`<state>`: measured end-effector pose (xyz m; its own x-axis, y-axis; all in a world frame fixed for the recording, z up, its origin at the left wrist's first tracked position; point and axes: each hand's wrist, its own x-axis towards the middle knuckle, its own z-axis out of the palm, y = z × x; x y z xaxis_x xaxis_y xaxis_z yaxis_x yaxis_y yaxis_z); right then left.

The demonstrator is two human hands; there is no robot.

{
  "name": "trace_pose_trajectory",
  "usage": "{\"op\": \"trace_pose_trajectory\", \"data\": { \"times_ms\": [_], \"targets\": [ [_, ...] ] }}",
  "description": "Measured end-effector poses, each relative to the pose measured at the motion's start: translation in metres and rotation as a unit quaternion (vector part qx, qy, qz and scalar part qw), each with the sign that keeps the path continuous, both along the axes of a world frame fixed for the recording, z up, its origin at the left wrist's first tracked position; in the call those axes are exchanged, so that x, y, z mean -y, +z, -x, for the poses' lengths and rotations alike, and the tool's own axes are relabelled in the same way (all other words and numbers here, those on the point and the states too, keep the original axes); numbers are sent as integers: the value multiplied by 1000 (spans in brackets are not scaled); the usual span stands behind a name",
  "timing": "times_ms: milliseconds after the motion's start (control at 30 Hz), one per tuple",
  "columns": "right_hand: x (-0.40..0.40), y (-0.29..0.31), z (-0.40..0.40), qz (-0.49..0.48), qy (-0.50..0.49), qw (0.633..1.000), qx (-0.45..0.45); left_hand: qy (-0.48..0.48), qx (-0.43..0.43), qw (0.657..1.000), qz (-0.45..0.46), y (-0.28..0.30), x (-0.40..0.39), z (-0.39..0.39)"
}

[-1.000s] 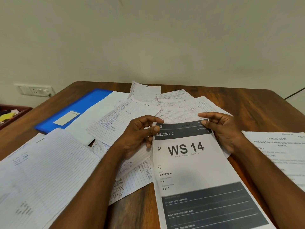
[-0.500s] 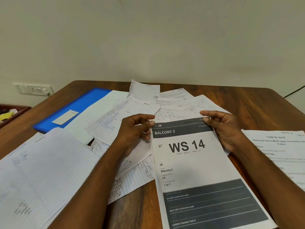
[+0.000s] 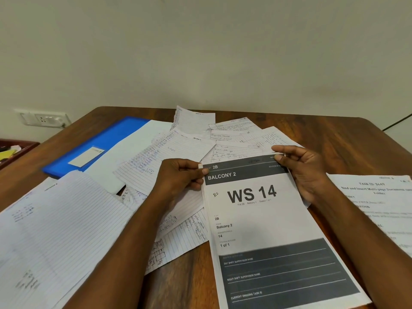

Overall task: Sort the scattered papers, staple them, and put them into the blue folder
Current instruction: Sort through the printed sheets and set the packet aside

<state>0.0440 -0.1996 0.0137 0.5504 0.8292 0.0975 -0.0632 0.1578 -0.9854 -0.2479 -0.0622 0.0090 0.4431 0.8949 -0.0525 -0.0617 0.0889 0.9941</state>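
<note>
WS 14 sheet [image 3: 263, 221]: top corners pinched by left hand [image 3: 178, 177] and right hand [image 3: 305, 170]; blue folder [image 3: 98, 148] far-left of it, on desk [image 3: 334, 139].

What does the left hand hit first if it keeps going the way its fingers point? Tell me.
The left hand points right across the WS 14 sheet; it would probably meet the right hand gripping the opposite top corner.
</note>
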Motion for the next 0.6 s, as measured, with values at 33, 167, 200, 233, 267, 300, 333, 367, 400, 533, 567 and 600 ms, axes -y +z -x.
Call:
{"op": "trace_pose_trajectory", "data": {
  "times_ms": [33,167,200,233,267,300,333,367,400,533,567,600],
  "targets": [
    [0,2,1,-3,-2,1000,3,3,1,1000,1,0,0,0],
    [0,8,5,-12,-4,1000,12,6,4,1000,8,0,0,-1],
    [0,8,5,-10,-7,1000,20,6,6,1000,11,0,0,-1],
    [-1,8,6,-7,-12,999,34,6,7,1000,15,0,1,-1],
    [-1,7,7,1,-16,999,50,7,7,1000,18,0,1,-1],
    [-2,6,9,12,-17,998,66,8,7,1000,21,0,1,-1],
    [-2,5,10,23,-17,997,78,9,7,1000,23,0,0,-1],
    [-2,4,10,30,-18,996,88,10,7,1000,25,-1,0,-1],
    [-2,3,9,34,-20,995,95,11,8,1000,27,-1,-1,-1],
    [-1,3,7,32,-46,996,73,12,7,999,33,-1,-3,0],
    [-1,4,6,31,-57,996,59,12,9,999,35,-1,-3,0],
    [0,4,5,30,-66,996,42,13,10,999,37,-1,-3,0]
  ]
}}
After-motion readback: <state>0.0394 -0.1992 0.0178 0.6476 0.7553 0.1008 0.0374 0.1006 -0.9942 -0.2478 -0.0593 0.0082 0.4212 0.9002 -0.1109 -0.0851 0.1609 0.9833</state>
